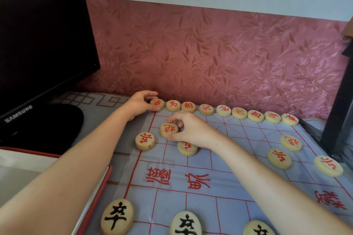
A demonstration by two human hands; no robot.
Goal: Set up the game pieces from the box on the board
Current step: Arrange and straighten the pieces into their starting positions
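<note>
From my head camera, my right hand (188,129) reaches across the board (172,206), with forefinger and thumb pinching the red cannon disc (169,129). The disc lies flat just left of my palm, on the second line in from the left border. It sits between the back row (223,110) along the far edge and the left edge soldier (145,141) nearer me. My left hand (141,104) is at the far left corner, fingers curled round the corner disc (157,103) that ends that row. The cannon is round, so it has no long axis to mind. What counts is its centre over the crossing, and I judge a small slide by the right hand would settle it. The left hand is farther off and busy. A second soldier (187,148) lies partly under my right wrist, and I could knock it.
</note>
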